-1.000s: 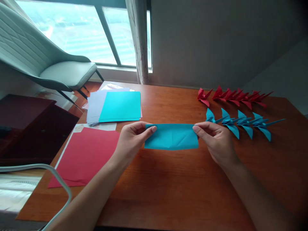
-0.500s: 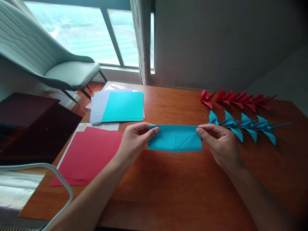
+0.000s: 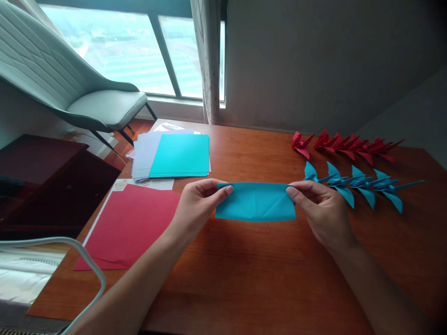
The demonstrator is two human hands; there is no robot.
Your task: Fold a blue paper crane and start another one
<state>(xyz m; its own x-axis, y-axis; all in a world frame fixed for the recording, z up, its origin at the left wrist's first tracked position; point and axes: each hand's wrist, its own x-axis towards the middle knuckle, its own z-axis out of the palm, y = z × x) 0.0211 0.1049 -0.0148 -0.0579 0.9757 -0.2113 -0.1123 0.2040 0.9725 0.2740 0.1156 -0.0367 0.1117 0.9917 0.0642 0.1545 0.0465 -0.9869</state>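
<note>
A blue sheet of paper [image 3: 255, 204], folded into a wide rectangle with diagonal creases, is stretched between my hands above the table. My left hand [image 3: 200, 200] pinches its upper left corner between thumb and fingers. At the upper right corner, my right hand [image 3: 316, 202] grips it the same way. Just beyond my right hand lies a row of blue folded paper cranes [image 3: 359, 181], partly hidden by that hand. Behind them runs a row of red paper cranes [image 3: 349, 144].
Red paper [image 3: 132, 228] lies on the brown wooden table [image 3: 244, 284] beside my left forearm. Farther back is a stack of turquoise paper [image 3: 179, 156] over pale lilac sheets [image 3: 145, 156]. A grey chair [image 3: 104, 104] stands by the window, and a white curved bar [image 3: 89, 258] is at lower left.
The whole view has shifted very slightly. Both hands keep the same hold on the folded blue paper, and nothing on the table has moved.
</note>
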